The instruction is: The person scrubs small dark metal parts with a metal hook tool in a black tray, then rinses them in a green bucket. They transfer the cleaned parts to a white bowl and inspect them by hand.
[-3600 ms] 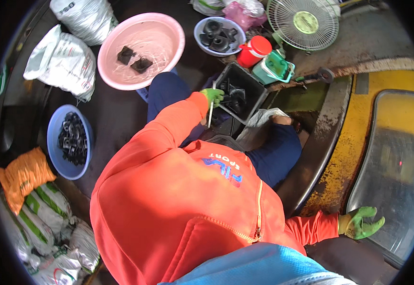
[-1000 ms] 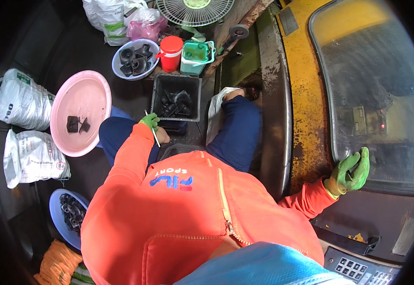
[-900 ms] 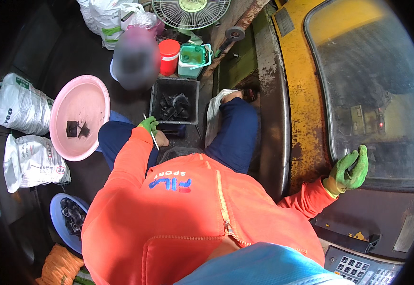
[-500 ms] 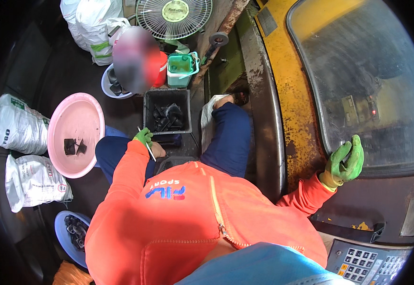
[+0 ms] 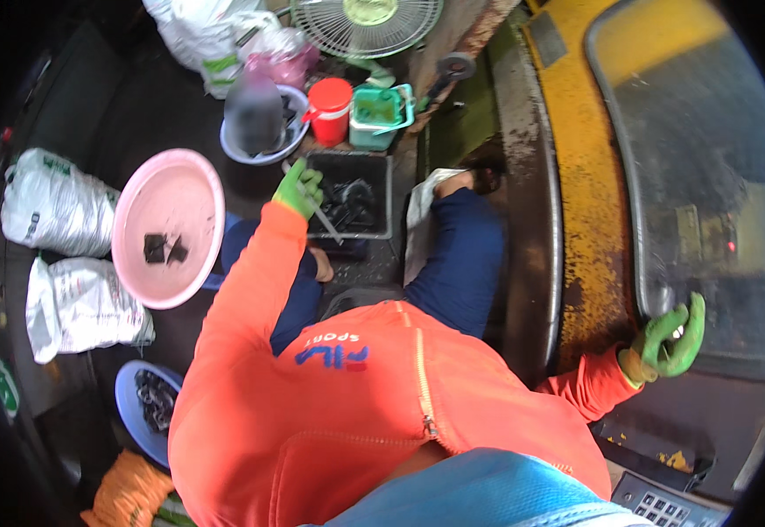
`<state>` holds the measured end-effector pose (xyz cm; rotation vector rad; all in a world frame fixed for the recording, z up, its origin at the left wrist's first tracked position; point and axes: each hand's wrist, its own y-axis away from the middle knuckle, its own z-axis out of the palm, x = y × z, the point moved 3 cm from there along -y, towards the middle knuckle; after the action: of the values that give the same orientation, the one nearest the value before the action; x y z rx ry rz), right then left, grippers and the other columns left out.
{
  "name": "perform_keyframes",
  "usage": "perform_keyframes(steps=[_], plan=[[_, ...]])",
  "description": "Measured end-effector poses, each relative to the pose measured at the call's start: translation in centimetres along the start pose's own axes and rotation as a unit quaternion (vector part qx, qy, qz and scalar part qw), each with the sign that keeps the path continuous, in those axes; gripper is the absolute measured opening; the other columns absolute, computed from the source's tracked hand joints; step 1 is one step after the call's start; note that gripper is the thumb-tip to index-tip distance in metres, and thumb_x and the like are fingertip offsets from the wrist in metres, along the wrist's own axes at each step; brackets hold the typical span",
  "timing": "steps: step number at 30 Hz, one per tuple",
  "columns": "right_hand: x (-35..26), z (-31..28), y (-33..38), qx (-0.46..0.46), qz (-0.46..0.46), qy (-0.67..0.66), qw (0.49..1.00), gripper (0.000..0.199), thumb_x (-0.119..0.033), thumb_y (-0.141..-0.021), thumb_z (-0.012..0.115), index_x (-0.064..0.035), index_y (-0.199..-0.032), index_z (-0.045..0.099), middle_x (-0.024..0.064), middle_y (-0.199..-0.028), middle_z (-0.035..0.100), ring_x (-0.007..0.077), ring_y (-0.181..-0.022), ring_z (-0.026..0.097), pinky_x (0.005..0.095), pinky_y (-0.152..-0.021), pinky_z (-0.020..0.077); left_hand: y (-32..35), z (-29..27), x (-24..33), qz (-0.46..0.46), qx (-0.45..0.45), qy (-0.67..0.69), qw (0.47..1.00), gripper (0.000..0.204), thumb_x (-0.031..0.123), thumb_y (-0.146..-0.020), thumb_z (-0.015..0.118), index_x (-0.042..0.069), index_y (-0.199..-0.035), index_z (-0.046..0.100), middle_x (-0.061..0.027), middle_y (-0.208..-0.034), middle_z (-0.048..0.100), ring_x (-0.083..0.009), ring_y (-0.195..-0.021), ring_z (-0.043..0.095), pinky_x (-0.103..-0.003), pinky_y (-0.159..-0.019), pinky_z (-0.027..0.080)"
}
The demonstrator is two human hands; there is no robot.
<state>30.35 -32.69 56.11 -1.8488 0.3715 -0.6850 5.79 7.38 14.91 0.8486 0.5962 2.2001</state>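
My left hand [image 5: 298, 189], in a green glove, is closed around a thin pale stick [image 5: 325, 223]. It is at the left edge of a black crate [image 5: 389, 198], which holds dark, shiny pieces [image 5: 347, 202]. Out to the right, my right hand [image 5: 668, 341], also gloved in green, is curled at the lower left corner of a machine door's window [image 5: 707, 211]. A small bright spot shows between its thumb and fingers; what it grips is mostly hidden.
Left of my legs stands a pink basin [image 5: 168, 167] with dark pieces in it. White sacks [image 5: 57, 206] lie beyond it. Blue basins [image 5: 141, 426], a red jug [image 5: 330, 114], a teal cooler [image 5: 381, 114] and a fan [image 5: 369, 39] stand around. A keypad panel [image 5: 663, 505] is at lower right.
My left hand has moved forward with the stick, from near my knee to the crate's edge. The whole view has shifted somewhat; my right hand stays by the door window.
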Motion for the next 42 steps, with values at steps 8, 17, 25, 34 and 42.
perform_keyframes(steps=[8, 17, 25, 34, 42], plan=[[-7.7, 8.4, 6.7, -0.163, 0.182, -0.323, 0.914, 0.024, -0.002, -0.082, 0.056, 0.0061, -0.103, 0.063, 0.0182, -0.098, 0.065, 0.0279, -0.091, 0.062, 0.038, -0.084, 0.0486, -7.3, 7.2, -0.2, -0.037, -0.02, -0.296, 0.954, 0.033, 0.043, -0.085, 0.058, 0.011, -0.091, 0.06, -0.0005, -0.083, 0.059, -0.0097, -0.049, 0.04, -0.027, -0.046, 0.036], [-22.9, 24.9, 16.1, -0.468, 0.008, -0.511, 0.721, 0.038, -0.014, -0.08, 0.061, -0.0001, -0.115, 0.055, 0.0206, -0.107, 0.061, 0.0364, -0.096, 0.06, 0.0416, -0.082, 0.0485, -22.8, 6.8, -2.5, 0.033, 0.095, -0.504, 0.858, 0.065, 0.063, -0.071, 0.067, 0.001, -0.091, 0.062, -0.01, -0.079, 0.06, -0.0159, -0.048, 0.044, -0.031, -0.045, 0.035], [-30.6, 34.9, 18.4, -0.472, -0.075, -0.483, 0.734, 0.046, -0.016, -0.078, 0.056, -0.0044, -0.122, 0.048, 0.019, -0.113, 0.056, 0.0378, -0.1, 0.055, 0.0486, -0.082, 0.045, -22.0, 6.5, -3.8, -0.001, 0.082, -0.367, 0.927, 0.071, 0.06, -0.068, 0.071, 0.003, -0.109, 0.061, -0.0116, -0.094, 0.063, -0.0201, -0.074, 0.056, -0.036, -0.065, 0.043], [-36.3, 49.2, 16.1, -0.549, -0.1, -0.313, 0.768, 0.062, -0.014, -0.077, 0.054, -0.0139, -0.137, 0.039, 0.0108, -0.14, 0.042, 0.0368, -0.126, 0.041, 0.0477, -0.103, 0.0333, -22.4, 6.2, -4.1, -0.064, 0.007, -0.298, 0.952, 0.063, 0.052, -0.081, 0.062, 0.013, -0.129, 0.048, -0.0127, -0.123, 0.053, -0.0181, -0.081, 0.054, -0.033, -0.065, 0.04], [-37.5, 52.0, 18.4, -0.552, -0.069, -0.338, 0.759, 0.064, -0.049, -0.08, 0.055, -0.0131, -0.131, 0.044, 0.0072, -0.139, 0.039, 0.0313, -0.129, 0.036, 0.0495, -0.104, 0.0296, -22.2, 5.2, -4.8, 0.017, -0.019, -0.31, 0.951, 0.052, 0.03, -0.084, 0.063, 0.03, -0.133, 0.048, -0.015, -0.114, 0.058, -0.0226, -0.102, 0.056, -0.036, -0.074, 0.047]])
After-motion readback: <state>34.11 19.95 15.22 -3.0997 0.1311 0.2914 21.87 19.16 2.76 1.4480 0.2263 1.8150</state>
